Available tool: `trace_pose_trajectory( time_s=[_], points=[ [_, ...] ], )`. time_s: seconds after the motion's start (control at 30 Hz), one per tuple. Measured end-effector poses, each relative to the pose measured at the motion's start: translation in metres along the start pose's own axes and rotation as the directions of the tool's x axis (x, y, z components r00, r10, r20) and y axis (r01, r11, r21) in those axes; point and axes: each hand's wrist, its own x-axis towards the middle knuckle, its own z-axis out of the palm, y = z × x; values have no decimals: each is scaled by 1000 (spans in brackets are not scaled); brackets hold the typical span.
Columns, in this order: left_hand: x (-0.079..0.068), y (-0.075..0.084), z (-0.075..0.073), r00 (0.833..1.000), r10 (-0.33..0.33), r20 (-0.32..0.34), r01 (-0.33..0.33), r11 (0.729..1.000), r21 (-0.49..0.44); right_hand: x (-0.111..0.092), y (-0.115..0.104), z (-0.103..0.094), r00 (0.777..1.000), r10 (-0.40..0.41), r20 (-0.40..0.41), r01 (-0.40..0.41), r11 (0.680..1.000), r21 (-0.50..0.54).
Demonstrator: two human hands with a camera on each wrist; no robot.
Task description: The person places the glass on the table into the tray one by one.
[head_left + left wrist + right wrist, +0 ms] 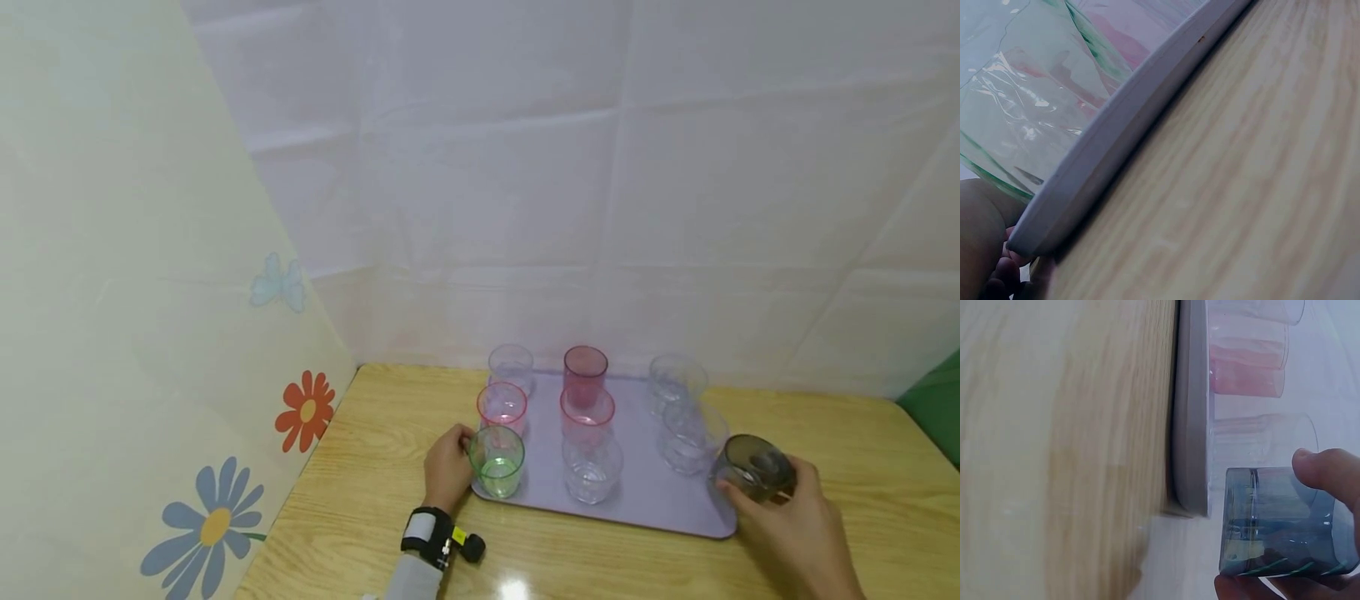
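Observation:
My right hand (810, 521) grips a dark grey tinted glass (752, 468) between thumb and fingers, at the right edge of a lilac tray (637, 504). In the right wrist view that glass (1279, 519) is held just past the tray's end, its base slightly above rim level. My left hand (447, 467) is at the tray's left front side. The left wrist view has its fingers curled round the tray's edge (1104, 144). Right beside it stands a green glass (498, 471), which partly hides the fingertips in the head view.
Several other glasses stand on the tray: a dark red one (585, 367), two pink-rimmed ones, and clear ones like the front middle glass (592, 475). The tray lies on a wooden table (375, 467). White sheeting (487, 183) hangs behind, with a flower-patterned sheet (150, 292) at left.

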Motion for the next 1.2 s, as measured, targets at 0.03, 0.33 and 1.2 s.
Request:
trace_pose_trajectory(
  time_s=[0.03, 0.33, 1.2],
  points=[
    [0, 0, 0, 1000, 0, 0, 0, 1000, 0, 0, 0, 1, 1000, 12, 5, -12, 1000, 3],
    [-1, -1, 1, 1000, -11, 5, 11, 1000, -1, -6, -5, 1, 998, 44, 45, -43, 999, -34],
    [0, -2, 2, 1000, 17, -18, -17, 1000, 2, -18, -11, 21, 998, -51, 46, 53, 998, -40]
  ],
)
